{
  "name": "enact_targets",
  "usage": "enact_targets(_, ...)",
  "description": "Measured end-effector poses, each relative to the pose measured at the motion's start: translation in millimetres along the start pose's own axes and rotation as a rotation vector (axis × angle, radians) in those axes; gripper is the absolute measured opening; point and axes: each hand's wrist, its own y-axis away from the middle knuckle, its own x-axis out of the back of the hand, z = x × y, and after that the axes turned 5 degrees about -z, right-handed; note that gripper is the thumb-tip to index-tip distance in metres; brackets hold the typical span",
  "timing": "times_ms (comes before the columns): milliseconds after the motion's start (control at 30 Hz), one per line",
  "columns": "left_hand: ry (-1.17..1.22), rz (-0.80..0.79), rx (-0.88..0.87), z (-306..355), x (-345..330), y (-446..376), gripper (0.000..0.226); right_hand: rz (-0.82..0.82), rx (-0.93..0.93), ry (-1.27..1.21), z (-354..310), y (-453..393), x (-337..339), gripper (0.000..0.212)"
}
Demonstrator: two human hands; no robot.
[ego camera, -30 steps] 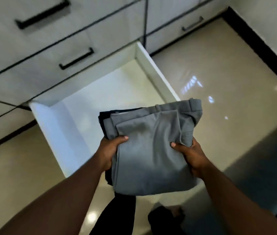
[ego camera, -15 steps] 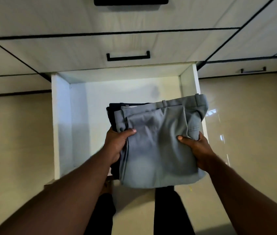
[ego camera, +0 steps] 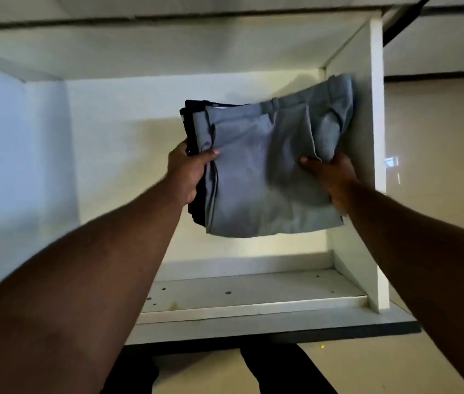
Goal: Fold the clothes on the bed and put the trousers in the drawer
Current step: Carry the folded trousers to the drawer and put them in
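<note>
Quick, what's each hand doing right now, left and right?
Left hand: holding the left edge of the folded trousers, thumb on top.
Right hand: holding the stack's right edge, over the open drawer.

Folded trousers held over the open drawer.

The drawer (ego camera: 378,166) fills the frame's middle; the stacked trousers (ego camera: 264,177) sit centre-right, against its right wall, between the left hand (ego camera: 188,174) and right hand (ego camera: 333,180). Floor (ego camera: 438,166) lies right.
</note>
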Motion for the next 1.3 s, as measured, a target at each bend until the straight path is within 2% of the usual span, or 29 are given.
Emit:
enact_targets(133, -0.301, 0.017, -0.061, -11.5, 13.0, -12.5, 0.05, 0.093, 0.042, 0.264, 14.9, -16.6, 4.0, 0.068)
enact_targets(233, -0.801, 0.11, -0.072, -7.7, 19.0, 4.0, 0.074, 0.106, 0.06, 0.427, 13.4, 5.9, 13.1, 0.076)
enact_targets(300, -1.097, 0.086, -0.164, -0.8, 15.6, 33.3, 0.072, 0.124, 0.053, 0.436, 8.9, 31.3, 17.6, 0.081)
enact_targets(367, -1.329, -0.063, -0.27, 6.4, 7.8, 72.8, 0.073, 0.16, 0.038, 0.364, 7.8, 66.5, 22.3, 0.074)
enact_targets(500, -1.608, -0.384, -0.374, 13.7, -32.9, 163.9, 0.071, 0.145, -0.066, 0.259, 7.8, 154.9, 40.7, 0.034)
enact_targets(567, -1.598, -0.549, -0.41, 12.0, -64.1, 213.1, 0.069, 0.085, -0.097, 0.289, 18.2, 196.7, 52.8, 0.024)
enact_targets(633, -1.537, -0.725, -0.445, 5.8, -92.0, 266.4, 0.068, 0.105, -0.128, 0.321, 33.5, 244.9, 72.6, 0.021)
enact_targets(700, -1.409, -0.837, -0.436, -5.5, -110.5, 321.7, 0.068, 0.172, -0.147, 0.276, 48.5, 298.9, 90.5, 0.017)
enact_targets(800, -1.25, -0.995, -0.298, -24.6, -121.3, 407.0, 0.073, 0.362, -0.21, 0.055, 78.2, 403.6, 112.3, 0.013)
enact_targets(900, -1.214, -1.093, -0.128, -57.0, -115.7, 486.1, 0.073, 0.522, -0.248, -0.194, 120.7, 519.1, 128.0, 0.008)
enact_targets(933, -1.216, -1.132, -0.086, -76.4, -117.1, 516.1, 0.073, 0.595, -0.258, -0.239, 142.9, 564.4, 137.7, 0.003)
enact_targets(1000, -1.233, -1.209, -0.024, -119.4, -122.0, 568.8, 0.073, 0.741, -0.258, -0.274, 187.4, 640.9, 156.5, 0.017)
enact_targets(1167, -1.28, -1.431, 0.136, -237.6, -140.3, 709.2, 0.076, 0.997, -0.259, -0.33, 295.4, 799.8, 197.7, 0.017)
enact_targets(1300, -1.226, -1.472, 0.139, -322.3, -148.7, 794.3, 0.073, 1.125, -0.279, -0.299, 378.8, 875.0, 223.3, 0.013)
